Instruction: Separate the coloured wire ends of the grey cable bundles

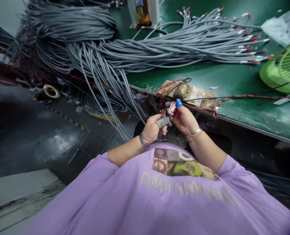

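One bundle of thin wires (163, 113), orange and darker strands too fine to count, pokes up from the left hand (152, 129), just in front of the table edge. Right beside it is one small pale pink piece (171, 109) with dark specks, its shape partly hidden by fingers. The left fingers are curled closed around the wires, and one grey, tube-like piece (163, 122) lies along the thumb; whether it is a cover or a cable end, I cannot tell. The right hand (185, 120) pinches the pale piece, thumb and forefinger with almost no gap; one smooth blue cover (178, 103) caps that thumb. One metal-link watch (143, 140) circles the left wrist, thin bands (193, 133) the right.

Just beyond the hands, one rough brown board (206, 94) with a glossy patch lies at the edge of the green, smooth-topped table (245, 85). A twisted red-and-black cord (247, 96) runs off to the right. Farther back lie smooth grey cables (154, 52), too many to count, their ends stripped to coloured strands. Around them are one lime-green plastic fan (272, 73), a crinkled clear bag (285, 26) and one red-and-yellow packet (143, 13)
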### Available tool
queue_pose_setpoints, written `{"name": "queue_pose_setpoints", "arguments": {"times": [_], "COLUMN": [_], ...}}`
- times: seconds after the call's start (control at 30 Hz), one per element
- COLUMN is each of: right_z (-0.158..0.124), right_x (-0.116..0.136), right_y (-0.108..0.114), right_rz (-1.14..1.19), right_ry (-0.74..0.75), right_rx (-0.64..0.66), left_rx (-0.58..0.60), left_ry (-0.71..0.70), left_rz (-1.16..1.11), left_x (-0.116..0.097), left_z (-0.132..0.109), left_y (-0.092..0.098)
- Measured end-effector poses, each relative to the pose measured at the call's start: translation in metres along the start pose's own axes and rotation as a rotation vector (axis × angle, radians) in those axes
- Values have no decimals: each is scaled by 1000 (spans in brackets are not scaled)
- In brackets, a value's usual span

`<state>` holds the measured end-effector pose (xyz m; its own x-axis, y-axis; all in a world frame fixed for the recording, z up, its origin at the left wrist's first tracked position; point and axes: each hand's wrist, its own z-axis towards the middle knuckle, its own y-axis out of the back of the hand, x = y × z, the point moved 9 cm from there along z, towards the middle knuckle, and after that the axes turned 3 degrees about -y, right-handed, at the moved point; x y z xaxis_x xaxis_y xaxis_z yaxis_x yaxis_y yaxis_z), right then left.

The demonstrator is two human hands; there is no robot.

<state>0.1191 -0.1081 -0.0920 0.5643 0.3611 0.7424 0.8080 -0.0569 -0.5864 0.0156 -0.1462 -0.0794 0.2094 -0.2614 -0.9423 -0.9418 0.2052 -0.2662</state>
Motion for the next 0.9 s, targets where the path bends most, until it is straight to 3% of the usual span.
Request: {"name": "queue_pose_setpoints", "arguments": {"times": [0.23, 0.43, 0.57, 0.73, 0.9], "right_z": [-1, -3, -4, -5, -4], "right_x": [0, -4, -2, 6, 2], "right_y": [0, 1, 2, 1, 2], "right_rz": [5, 52, 17, -1, 22], "right_ry": [5, -80, -119, -56, -31], "right_rx": [-10, 19, 25, 6, -3], "left_rx": [4, -12, -52, -153, -162], "left_ry": [46, 42, -58, -229, -255], "left_rz": [15, 24, 35, 79, 112], "left_x": [6, 8, 2, -15, -16], "left_z": [0, -6, -11, -9, -3], "left_y": [-2, 3, 10, 18, 15]}}
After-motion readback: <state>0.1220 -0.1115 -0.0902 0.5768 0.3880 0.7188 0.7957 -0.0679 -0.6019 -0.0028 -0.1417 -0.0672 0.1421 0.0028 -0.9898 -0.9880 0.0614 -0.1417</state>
